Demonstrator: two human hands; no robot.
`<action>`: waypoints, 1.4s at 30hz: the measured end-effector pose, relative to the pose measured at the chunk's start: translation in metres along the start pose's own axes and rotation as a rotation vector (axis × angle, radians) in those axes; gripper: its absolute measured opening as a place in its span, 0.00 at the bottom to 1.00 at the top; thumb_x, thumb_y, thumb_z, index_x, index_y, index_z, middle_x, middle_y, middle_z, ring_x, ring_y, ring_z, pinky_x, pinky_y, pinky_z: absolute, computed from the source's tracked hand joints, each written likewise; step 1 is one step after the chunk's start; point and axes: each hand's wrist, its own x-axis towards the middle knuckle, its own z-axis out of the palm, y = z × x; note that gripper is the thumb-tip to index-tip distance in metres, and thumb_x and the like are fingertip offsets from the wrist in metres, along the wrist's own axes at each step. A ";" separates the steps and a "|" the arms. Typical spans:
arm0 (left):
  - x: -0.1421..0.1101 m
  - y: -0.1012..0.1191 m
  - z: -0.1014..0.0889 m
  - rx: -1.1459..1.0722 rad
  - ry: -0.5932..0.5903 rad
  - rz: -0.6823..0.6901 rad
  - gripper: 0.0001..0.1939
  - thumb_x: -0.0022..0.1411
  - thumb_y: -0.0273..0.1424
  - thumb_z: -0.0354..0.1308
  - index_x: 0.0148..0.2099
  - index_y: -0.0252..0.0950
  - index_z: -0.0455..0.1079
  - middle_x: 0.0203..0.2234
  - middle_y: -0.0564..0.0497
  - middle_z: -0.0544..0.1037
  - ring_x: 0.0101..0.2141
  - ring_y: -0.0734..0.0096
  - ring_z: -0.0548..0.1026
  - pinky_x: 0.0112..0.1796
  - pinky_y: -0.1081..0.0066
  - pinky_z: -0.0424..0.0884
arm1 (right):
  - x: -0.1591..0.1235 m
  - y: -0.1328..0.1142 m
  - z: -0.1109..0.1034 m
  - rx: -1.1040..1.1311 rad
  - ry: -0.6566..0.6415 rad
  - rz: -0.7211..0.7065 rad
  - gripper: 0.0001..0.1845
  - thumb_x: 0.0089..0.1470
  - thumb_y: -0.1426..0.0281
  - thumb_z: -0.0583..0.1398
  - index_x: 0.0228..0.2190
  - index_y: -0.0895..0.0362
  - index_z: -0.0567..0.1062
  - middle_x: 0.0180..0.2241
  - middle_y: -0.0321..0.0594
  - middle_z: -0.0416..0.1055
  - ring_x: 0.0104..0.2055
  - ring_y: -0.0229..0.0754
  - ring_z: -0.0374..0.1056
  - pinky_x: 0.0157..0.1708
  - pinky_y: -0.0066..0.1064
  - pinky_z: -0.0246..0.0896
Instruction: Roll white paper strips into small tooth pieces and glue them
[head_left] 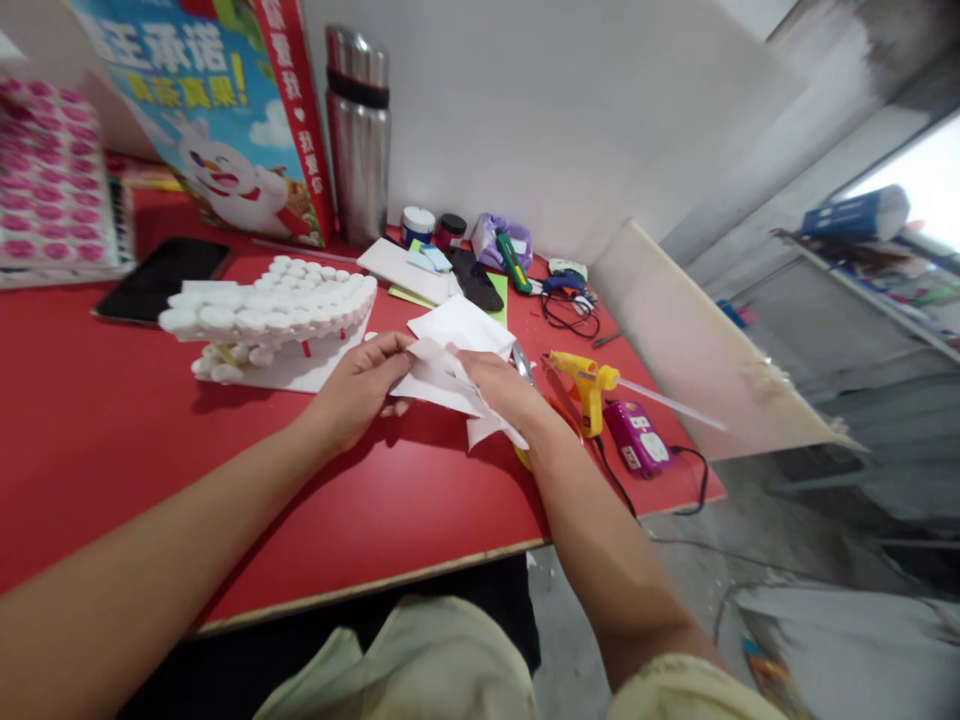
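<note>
A torn, irregular piece of white paper (436,378) is held between my hands above the red table. My left hand (358,385) pinches its left edge between thumb and fingers. On the other side, my right hand (501,385) grips the same paper, its fingertips partly hidden by it. Another white sheet (474,325) lies flat just behind. Left of my hands stands a model covered in white rounded puffs (274,310), on a white base (319,372) with small red posts. A metal blade (523,362) shows beside my right hand, which hides part of it.
A yellow glue gun (589,380) with a glue stick and a purple power adapter (639,438) sit at the right. Behind are a steel flask (358,140), paint jars (418,226), a green cutter (513,262) and a colourful box (225,130). A black phone (163,280) lies left.
</note>
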 end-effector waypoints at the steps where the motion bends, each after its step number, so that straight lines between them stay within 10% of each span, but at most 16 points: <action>1: 0.000 0.000 0.000 -0.003 0.001 -0.007 0.08 0.61 0.34 0.65 0.38 0.38 0.71 0.17 0.59 0.69 0.14 0.80 0.65 0.15 0.81 0.57 | -0.001 -0.001 0.002 0.036 -0.026 0.016 0.25 0.60 0.45 0.63 0.39 0.53 0.83 0.38 0.41 0.80 0.41 0.46 0.74 0.46 0.37 0.69; 14: -0.003 0.003 0.000 0.128 -0.001 0.111 0.18 0.64 0.39 0.65 0.54 0.39 0.73 0.23 0.57 0.72 0.17 0.77 0.68 0.16 0.78 0.64 | -0.001 0.000 0.006 0.206 -0.153 0.002 0.22 0.51 0.51 0.71 0.34 0.58 0.79 0.28 0.33 0.73 0.30 0.35 0.64 0.31 0.28 0.58; 23: -0.002 0.004 0.000 0.033 0.064 0.005 0.13 0.60 0.31 0.65 0.47 0.32 0.78 0.24 0.51 0.80 0.19 0.73 0.75 0.22 0.75 0.73 | -0.014 -0.014 0.002 -0.135 0.005 -0.359 0.37 0.47 0.57 0.74 0.56 0.53 0.74 0.53 0.43 0.75 0.49 0.45 0.72 0.49 0.37 0.68; 27: 0.002 0.008 -0.001 -0.142 0.043 0.014 0.12 0.59 0.36 0.66 0.40 0.32 0.76 0.31 0.46 0.83 0.28 0.66 0.82 0.31 0.70 0.80 | -0.016 -0.015 0.006 -0.299 0.110 -0.435 0.14 0.52 0.62 0.70 0.39 0.56 0.79 0.39 0.38 0.79 0.41 0.42 0.73 0.43 0.34 0.66; 32: 0.002 0.013 -0.005 -0.061 0.034 0.129 0.17 0.67 0.43 0.63 0.47 0.33 0.75 0.28 0.47 0.81 0.23 0.72 0.76 0.24 0.76 0.72 | -0.014 -0.013 -0.003 -0.034 0.189 -0.245 0.08 0.53 0.64 0.67 0.29 0.57 0.79 0.26 0.32 0.73 0.27 0.36 0.65 0.29 0.30 0.59; 36: -0.002 0.013 -0.005 0.043 0.048 0.141 0.14 0.64 0.38 0.68 0.46 0.35 0.76 0.23 0.54 0.74 0.20 0.79 0.69 0.20 0.80 0.64 | -0.019 -0.018 -0.009 0.394 -0.046 0.046 0.15 0.45 0.60 0.73 0.32 0.55 0.81 0.28 0.34 0.77 0.27 0.38 0.71 0.31 0.31 0.67; 42: -0.006 0.010 -0.004 0.277 0.076 0.139 0.13 0.62 0.41 0.69 0.36 0.35 0.79 0.14 0.56 0.69 0.14 0.79 0.61 0.14 0.77 0.53 | -0.018 -0.017 -0.006 0.367 -0.192 0.082 0.10 0.42 0.68 0.71 0.29 0.56 0.80 0.28 0.36 0.79 0.29 0.38 0.73 0.30 0.28 0.69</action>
